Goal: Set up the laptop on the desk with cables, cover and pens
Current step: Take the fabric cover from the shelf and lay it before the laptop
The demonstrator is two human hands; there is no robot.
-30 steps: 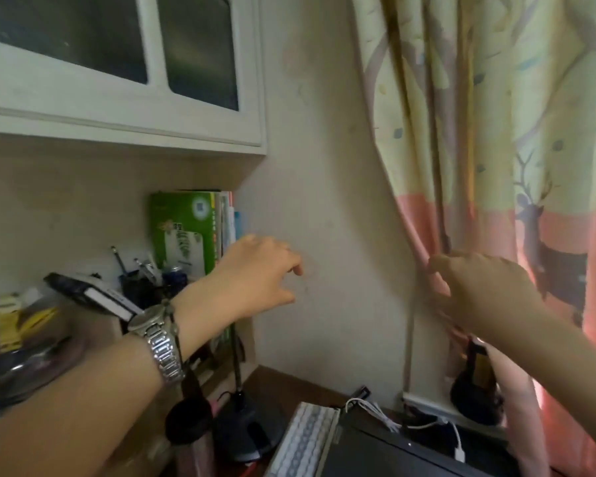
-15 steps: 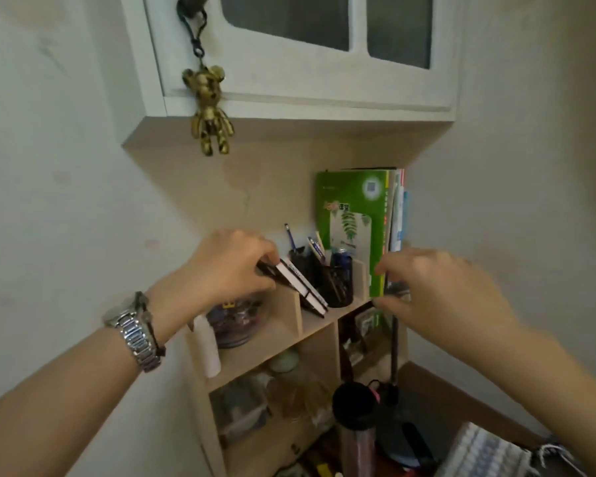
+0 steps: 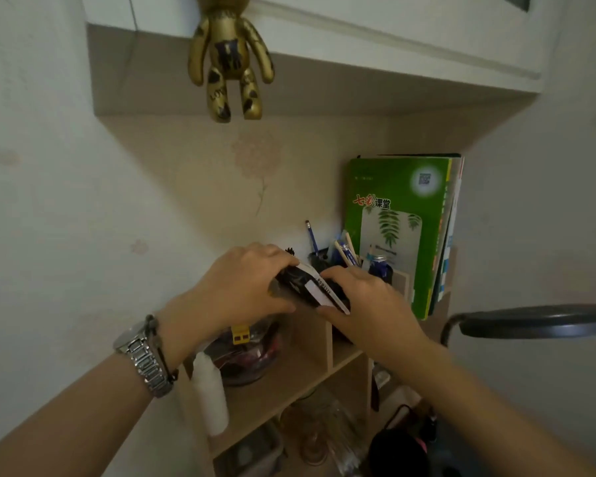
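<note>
Bear figurine [image 3: 228, 60]: gold with black markings. Upright book [image 3: 398, 232]: green cover, red-and-white title, green leaf pattern on a pale panel. Wristwatch [image 3: 144, 360]: silver metal band; shelf unit [image 3: 283, 383]: light wood; lamp head [image 3: 541, 321]: black.

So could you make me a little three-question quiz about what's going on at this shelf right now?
1. True or false: both hands are on the black and white box.
2. Which wrist carries the metal watch? A) left B) right
3. Fill in: the green book stands to the ___ of the pen holder.

Key:
1. True: the left hand and the right hand each grip an end of it.
2. A
3. right
</note>
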